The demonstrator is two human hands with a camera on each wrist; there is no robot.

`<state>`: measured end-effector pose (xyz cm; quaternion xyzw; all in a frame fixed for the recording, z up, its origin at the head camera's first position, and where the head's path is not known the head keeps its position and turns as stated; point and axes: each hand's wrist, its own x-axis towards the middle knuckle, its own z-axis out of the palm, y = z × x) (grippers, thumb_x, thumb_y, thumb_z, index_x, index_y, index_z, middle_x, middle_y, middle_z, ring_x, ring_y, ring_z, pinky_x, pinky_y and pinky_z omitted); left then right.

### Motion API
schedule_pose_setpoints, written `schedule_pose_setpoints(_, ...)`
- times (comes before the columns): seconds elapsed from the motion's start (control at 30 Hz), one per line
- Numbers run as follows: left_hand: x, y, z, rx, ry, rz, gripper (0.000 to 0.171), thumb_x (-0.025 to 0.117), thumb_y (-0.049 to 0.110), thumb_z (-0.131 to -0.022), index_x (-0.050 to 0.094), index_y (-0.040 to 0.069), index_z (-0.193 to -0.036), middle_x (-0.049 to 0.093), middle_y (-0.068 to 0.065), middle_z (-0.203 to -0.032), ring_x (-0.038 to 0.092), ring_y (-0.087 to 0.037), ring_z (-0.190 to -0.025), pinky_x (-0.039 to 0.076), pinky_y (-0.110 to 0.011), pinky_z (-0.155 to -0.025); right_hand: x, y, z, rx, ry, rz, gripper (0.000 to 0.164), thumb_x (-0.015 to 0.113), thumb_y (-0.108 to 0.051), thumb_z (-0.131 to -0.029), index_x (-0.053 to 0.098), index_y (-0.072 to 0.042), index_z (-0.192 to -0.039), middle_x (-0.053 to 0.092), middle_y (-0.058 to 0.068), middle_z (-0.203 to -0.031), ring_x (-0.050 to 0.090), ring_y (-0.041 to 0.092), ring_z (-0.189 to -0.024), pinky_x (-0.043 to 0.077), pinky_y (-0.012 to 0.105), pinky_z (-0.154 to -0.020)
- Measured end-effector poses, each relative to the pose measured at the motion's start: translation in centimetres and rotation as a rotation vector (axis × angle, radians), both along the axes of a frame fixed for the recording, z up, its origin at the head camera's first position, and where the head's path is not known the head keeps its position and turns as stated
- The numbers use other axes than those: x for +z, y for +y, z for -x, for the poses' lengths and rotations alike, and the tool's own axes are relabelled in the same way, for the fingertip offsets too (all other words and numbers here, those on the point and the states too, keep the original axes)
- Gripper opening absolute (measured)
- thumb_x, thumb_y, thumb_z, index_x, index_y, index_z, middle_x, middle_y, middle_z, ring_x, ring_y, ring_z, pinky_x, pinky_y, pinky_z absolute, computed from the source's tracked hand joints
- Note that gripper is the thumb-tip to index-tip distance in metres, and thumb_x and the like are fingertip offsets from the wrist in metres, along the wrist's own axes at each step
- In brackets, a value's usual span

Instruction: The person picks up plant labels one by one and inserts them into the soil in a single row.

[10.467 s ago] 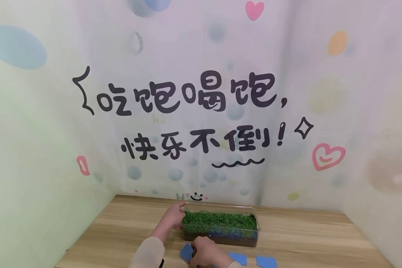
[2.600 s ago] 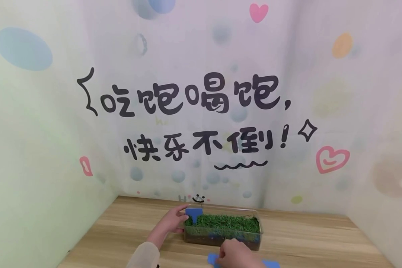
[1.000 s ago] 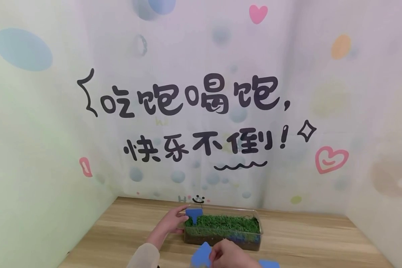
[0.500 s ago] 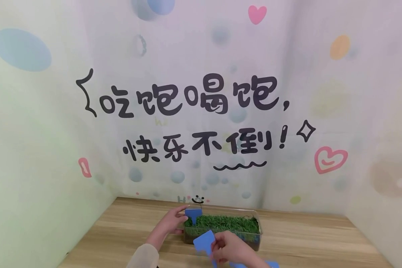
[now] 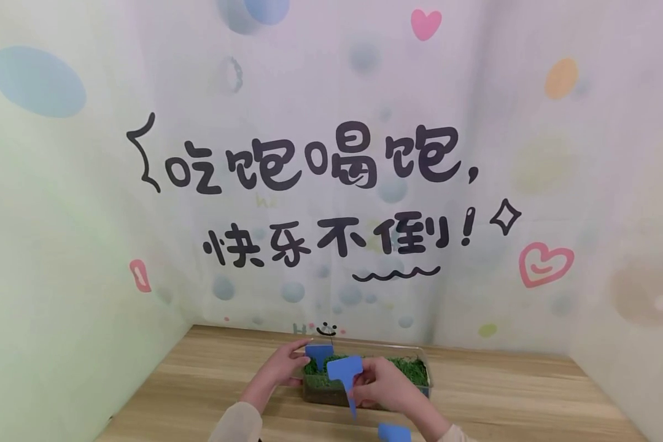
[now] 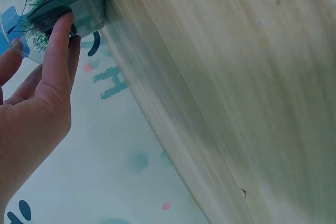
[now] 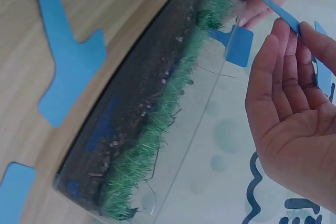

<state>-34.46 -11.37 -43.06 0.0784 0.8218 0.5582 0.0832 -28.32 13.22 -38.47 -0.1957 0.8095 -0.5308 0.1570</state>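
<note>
A clear plastic box (image 5: 367,393) holds dark soil (image 7: 142,72) topped with green grass (image 5: 378,366). My left hand (image 5: 280,368) grips its left end, the fingers against the wall and rim in the left wrist view. One blue T-shaped plant label (image 5: 319,353) stands upright in the grass at that end, beside my left fingers. My right hand (image 5: 389,383) pinches another blue plant label (image 5: 344,368) between thumb and fingers, in front of the box. That label's pointed stem aims down, its wide head up. In the right wrist view the held label (image 7: 283,14) appears edge-on.
Blue plant labels lie on the wooden table (image 5: 497,399) in front of the box; the right wrist view shows one whole label (image 7: 68,72) and part of a second label (image 7: 16,190). A printed cloth backdrop (image 5: 331,184) rises behind the table.
A label was set into the grass at the left end between the two oldest frames. Since then my right hand has picked another off the table, raised it and turned it stem-down. Left hand stays put.
</note>
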Motion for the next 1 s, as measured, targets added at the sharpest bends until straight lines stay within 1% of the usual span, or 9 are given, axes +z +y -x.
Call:
schedule_pose_setpoints(0.13, 0.0, -0.1, -0.1, -0.005, 0.000, -0.010, 0.053, 0.053, 0.005, -0.102, 0.036, 0.001, -0.153, 0.042, -0.037, -0.147, 0.052, -0.049, -0.129, 0.061, -0.042, -0.070, 0.5, 0.1, 0.0, -0.014, 0.032, -0.011, 0.012, 0.072, -0.008, -0.088, 0.065, 0.001, -0.093, 0.069, -0.001, -0.078, 0.068, 0.011, -0.073, 0.061, 0.036, -0.069)
schedule_pose_setpoints(0.23, 0.0, -0.1, 0.0, -0.010, 0.003, -0.010, 0.054, 0.053, 0.006, -0.102, 0.035, 0.000, -0.153, 0.042, -0.037, -0.146, 0.053, -0.049, -0.128, 0.061, -0.042, -0.070, 0.9, 0.1, 0.0, -0.022, 0.056, -0.018, 0.012, 0.072, -0.008, -0.089, 0.065, 0.001, -0.092, 0.070, 0.000, -0.077, 0.068, 0.012, -0.073, 0.060, 0.036, -0.069)
schedule_pose_setpoints(0.37, -0.1, -0.1, -0.1, -0.011, -0.002, -0.019, 0.054, 0.053, 0.006, -0.102, 0.035, 0.000, -0.153, 0.041, -0.037, -0.147, 0.052, -0.049, -0.129, 0.061, -0.042, -0.071, 1.5, 0.1, 0.2, -0.012, 0.077, -0.001, 0.012, 0.071, -0.007, -0.089, 0.063, 0.002, -0.092, 0.066, -0.001, -0.074, 0.062, 0.010, -0.067, 0.056, 0.032, -0.064)
schedule_pose_setpoints(0.5, 0.0, -0.2, -0.2, -0.012, -0.003, -0.020, 0.054, 0.053, 0.006, -0.102, 0.034, 0.000, -0.153, 0.041, -0.037, -0.147, 0.050, -0.050, -0.130, 0.061, -0.043, -0.071, 2.0, 0.0, 0.4, 0.001, 0.082, 0.013, 0.011, 0.070, -0.005, -0.090, 0.060, 0.001, -0.089, 0.061, -0.001, -0.069, 0.054, 0.011, -0.062, 0.048, 0.027, -0.059)
schedule_pose_setpoints(0.53, 0.0, -0.2, -0.2, -0.014, -0.002, -0.019, 0.054, 0.053, 0.006, -0.102, 0.034, 0.000, -0.153, 0.041, -0.037, -0.147, 0.050, -0.049, -0.130, 0.061, -0.043, -0.071, 2.1, 0.0, 0.4, -0.001, 0.085, 0.011, 0.013, 0.070, -0.005, -0.090, 0.058, 0.000, -0.087, 0.060, -0.001, -0.068, 0.053, 0.011, -0.061, 0.047, 0.027, -0.059)
schedule_pose_setpoints(0.63, 0.1, -0.3, -0.2, -0.016, 0.003, -0.014, 0.054, 0.053, 0.006, -0.102, 0.035, 0.000, -0.153, 0.041, -0.037, -0.147, 0.050, -0.050, -0.130, 0.061, -0.042, -0.071, 2.3, 0.0, 0.5, -0.004, 0.102, 0.002, 0.011, 0.069, -0.006, -0.091, 0.060, 0.000, -0.088, 0.059, 0.000, -0.068, 0.050, 0.013, -0.060, 0.044, 0.026, -0.058)
schedule_pose_setpoints(0.7, 0.0, -0.3, -0.2, -0.015, 0.003, -0.014, 0.054, 0.053, 0.006, -0.102, 0.035, 0.001, -0.153, 0.042, -0.037, -0.147, 0.051, -0.049, -0.130, 0.061, -0.042, -0.071, 2.5, 0.0, 0.6, -0.010, 0.113, 0.004, 0.010, 0.068, -0.006, -0.092, 0.062, 0.002, -0.092, 0.062, 0.001, -0.071, 0.052, 0.012, -0.061, 0.045, 0.027, -0.058)
schedule_pose_setpoints(0.83, 0.0, -0.4, -0.1, -0.014, 0.003, -0.009, 0.054, 0.053, 0.007, -0.103, 0.035, 0.001, -0.153, 0.042, -0.037, -0.147, 0.051, -0.049, -0.130, 0.061, -0.041, -0.070, 2.8, -0.1, 0.8, -0.030, 0.135, 0.012, 0.014, 0.066, -0.006, -0.094, 0.065, 0.005, -0.102, 0.067, 0.005, -0.080, 0.056, 0.013, -0.065, 0.049, 0.028, -0.060)
schedule_pose_setpoints(1.0, 0.1, -0.2, -0.1, -0.017, -0.002, -0.005, 0.054, 0.053, 0.007, -0.102, 0.035, 0.001, -0.153, 0.043, -0.036, -0.146, 0.051, -0.048, -0.130, 0.060, -0.041, -0.070, 3.0, -0.1, 1.1, -0.073, 0.150, -0.001, 0.015, 0.065, -0.008, -0.095, 0.064, 0.005, -0.103, 0.070, 0.010, -0.087, 0.063, 0.013, -0.071, 0.054, 0.030, -0.064)
